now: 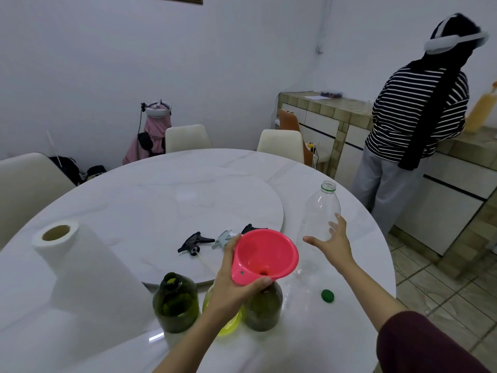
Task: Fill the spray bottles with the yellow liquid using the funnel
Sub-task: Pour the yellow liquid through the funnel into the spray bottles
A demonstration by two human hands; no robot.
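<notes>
The left hand holds the pink funnel over a green spray bottle on the table. The right hand, fingers spread, reaches beside the empty clear bottle. A bump could tip it.

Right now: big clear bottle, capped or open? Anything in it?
Open and looks empty: the clear bottle stands upright with a bare neck, see-through, and a green cap lies on the table.

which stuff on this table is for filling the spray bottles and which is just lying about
For the job: funnel in left hand; green bottles; yellow bottle; spray heads; clear bottle by right hand; green cap.
Lying about: paper towel roll.
</notes>
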